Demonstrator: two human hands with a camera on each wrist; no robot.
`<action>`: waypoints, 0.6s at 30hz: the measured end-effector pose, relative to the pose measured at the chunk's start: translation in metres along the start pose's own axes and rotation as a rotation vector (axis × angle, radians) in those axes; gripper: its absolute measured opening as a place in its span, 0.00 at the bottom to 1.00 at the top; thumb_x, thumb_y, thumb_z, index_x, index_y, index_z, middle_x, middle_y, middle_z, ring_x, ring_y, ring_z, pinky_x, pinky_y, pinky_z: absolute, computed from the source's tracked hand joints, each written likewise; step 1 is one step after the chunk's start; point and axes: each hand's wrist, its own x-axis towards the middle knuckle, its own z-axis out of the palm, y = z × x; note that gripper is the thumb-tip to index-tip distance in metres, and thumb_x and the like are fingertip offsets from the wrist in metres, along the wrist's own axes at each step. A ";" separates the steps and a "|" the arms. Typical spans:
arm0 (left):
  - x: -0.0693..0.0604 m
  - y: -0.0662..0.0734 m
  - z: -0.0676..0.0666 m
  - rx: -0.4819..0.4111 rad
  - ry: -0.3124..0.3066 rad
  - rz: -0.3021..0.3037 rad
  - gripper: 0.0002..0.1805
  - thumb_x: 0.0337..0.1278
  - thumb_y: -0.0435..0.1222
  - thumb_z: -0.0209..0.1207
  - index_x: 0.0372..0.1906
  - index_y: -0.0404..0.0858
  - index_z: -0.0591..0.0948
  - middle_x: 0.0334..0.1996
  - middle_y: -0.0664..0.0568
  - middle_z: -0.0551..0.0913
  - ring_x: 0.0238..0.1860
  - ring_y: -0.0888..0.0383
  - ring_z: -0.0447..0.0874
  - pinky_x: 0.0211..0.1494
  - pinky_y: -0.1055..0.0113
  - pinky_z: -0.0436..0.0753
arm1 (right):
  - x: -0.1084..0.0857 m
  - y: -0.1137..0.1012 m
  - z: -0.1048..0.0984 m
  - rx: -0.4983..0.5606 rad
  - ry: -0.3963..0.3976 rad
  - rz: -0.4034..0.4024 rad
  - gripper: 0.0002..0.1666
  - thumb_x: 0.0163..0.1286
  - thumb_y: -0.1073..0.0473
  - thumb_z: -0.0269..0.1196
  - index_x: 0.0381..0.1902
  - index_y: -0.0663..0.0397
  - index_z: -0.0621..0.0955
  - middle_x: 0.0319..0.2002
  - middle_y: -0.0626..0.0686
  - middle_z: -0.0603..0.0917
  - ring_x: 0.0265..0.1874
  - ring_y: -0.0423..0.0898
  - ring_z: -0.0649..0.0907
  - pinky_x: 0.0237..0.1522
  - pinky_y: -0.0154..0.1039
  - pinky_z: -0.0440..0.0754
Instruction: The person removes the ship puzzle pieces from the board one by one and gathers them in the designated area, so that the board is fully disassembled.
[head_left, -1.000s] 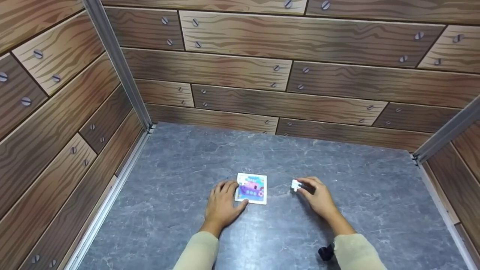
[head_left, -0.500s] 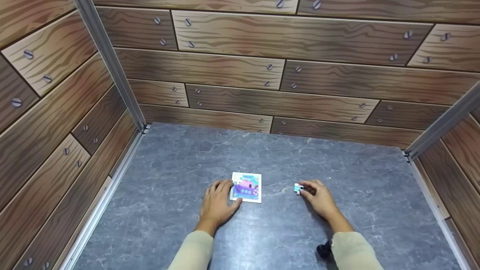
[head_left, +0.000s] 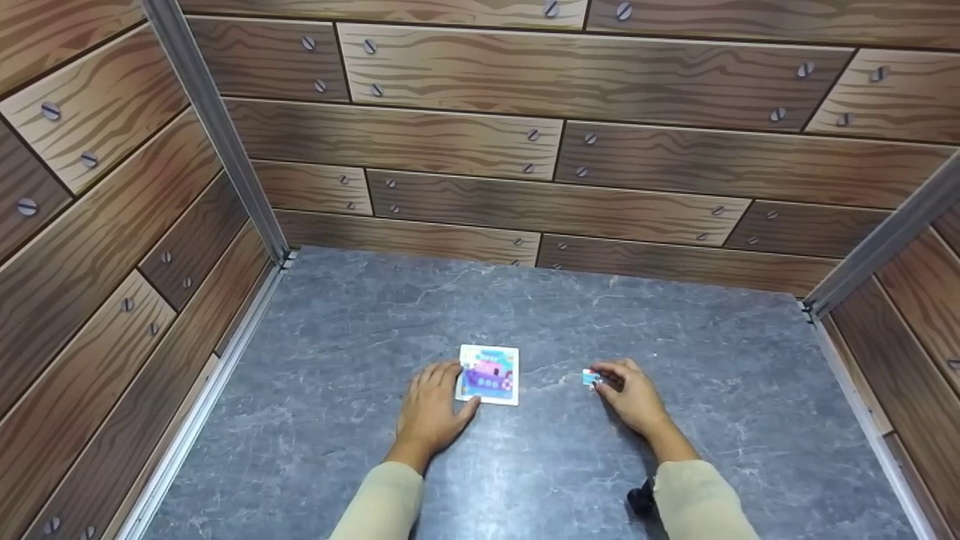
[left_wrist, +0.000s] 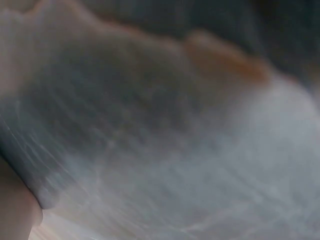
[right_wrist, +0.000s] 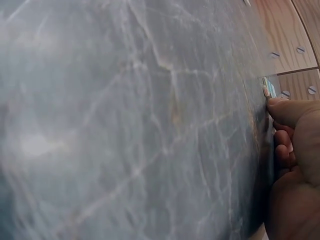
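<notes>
Apparently for steadiness, the left hand [head_left: 431, 411] rests at the left edge of the puzzle [head_left: 489, 377] on the desk [head_left: 675, 330] — fingers [head_left: 448, 370] nearly straight — while the right hand [head_left: 636, 401], apart to the right, pinches a piece [head_left: 589, 377] by one side, likely keeping its face visible.

No text can be read; no legible numbers or signs

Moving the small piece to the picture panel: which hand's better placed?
Probably the right hand: it pinches the small piece, right of the picture panel. The left hand rests at the panel's left edge, so it seems better suited to steadying.
</notes>
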 end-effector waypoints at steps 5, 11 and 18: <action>0.001 0.001 -0.001 0.004 -0.004 -0.012 0.38 0.70 0.65 0.59 0.73 0.44 0.78 0.72 0.51 0.81 0.76 0.47 0.75 0.80 0.44 0.70 | 0.000 0.001 -0.002 -0.007 -0.007 -0.007 0.23 0.71 0.67 0.73 0.63 0.58 0.87 0.57 0.58 0.85 0.60 0.55 0.87 0.66 0.44 0.85; 0.000 0.001 -0.002 -0.008 -0.002 -0.018 0.38 0.70 0.65 0.59 0.73 0.45 0.78 0.73 0.52 0.81 0.76 0.47 0.75 0.79 0.42 0.70 | 0.000 0.000 -0.002 -0.014 -0.008 0.006 0.22 0.71 0.66 0.73 0.62 0.57 0.87 0.56 0.58 0.82 0.60 0.56 0.84 0.69 0.53 0.82; 0.000 -0.001 0.002 -0.004 0.015 -0.011 0.37 0.70 0.65 0.60 0.72 0.45 0.79 0.71 0.52 0.81 0.75 0.45 0.75 0.80 0.41 0.70 | -0.001 -0.001 -0.002 -0.022 -0.012 0.023 0.19 0.71 0.65 0.73 0.59 0.56 0.88 0.57 0.59 0.78 0.60 0.56 0.82 0.69 0.55 0.81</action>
